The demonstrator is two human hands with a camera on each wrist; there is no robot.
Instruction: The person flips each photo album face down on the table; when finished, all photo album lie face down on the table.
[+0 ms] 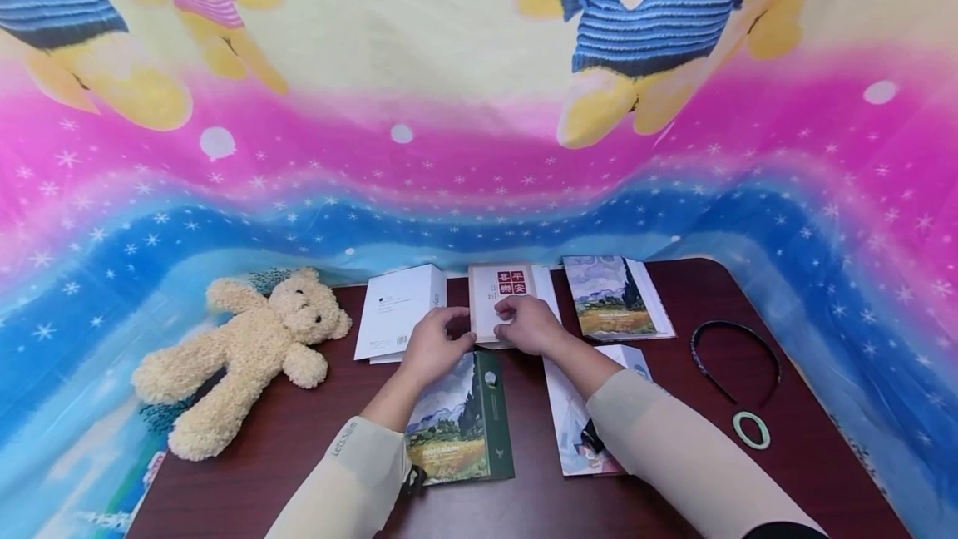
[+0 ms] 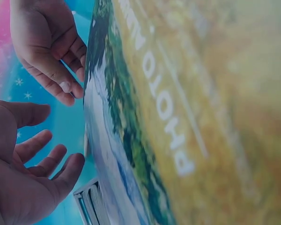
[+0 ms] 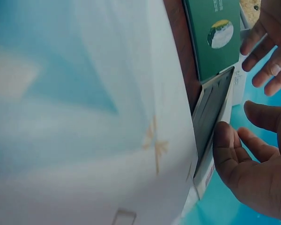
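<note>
A cream album (image 1: 483, 279) with red square characters lies at the back middle of the table. Beside its lower left corner is my left hand (image 1: 437, 348), thumb close to the corner and fingers loosely bent. Over its lower right part hovers or rests my right hand (image 1: 531, 325); contact is hard to tell. In the right wrist view, the right hand (image 3: 253, 159) has a gap between thumb and fingers, near the edge of an album. The left wrist view shows the left hand (image 2: 33, 164) with spread fingers holding nothing. Below the left hand lies a green-spined photo album (image 1: 449, 431).
A white album (image 1: 397, 306) lies to the left, a landscape-covered photo album (image 1: 609, 298) to the right. Under my right forearm is a pale blue-white album (image 1: 569, 414). A teddy bear (image 1: 254, 348) lies far left; a black headband (image 1: 696, 348) and green ring (image 1: 739, 431) far right.
</note>
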